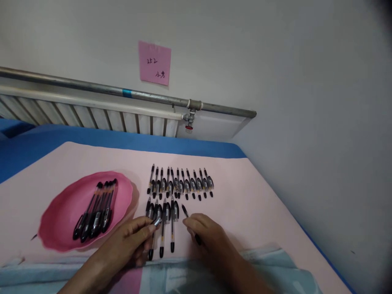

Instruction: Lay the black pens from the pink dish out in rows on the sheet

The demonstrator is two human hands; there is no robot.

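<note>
My left hand (130, 241) is curled around the lower part of a black pen (152, 232) at the left end of the near row of pens (167, 222) on the pink table cover (260, 212). My right hand (208, 237) pinches another black pen (185, 211) whose tip points away, just right of that row. Beyond lies a longer row of several black pens (180, 183), side by side. A pink oval tray (61, 212) on the left holds several more pens (96, 212).
A blue surface (92, 136) borders the pink cover at the back. Behind it run a white radiator (92, 116) and a metal pipe (153, 96) with a valve. A pink note (154, 63) sticks on the wall. A light blue cloth (260, 269) lies near me.
</note>
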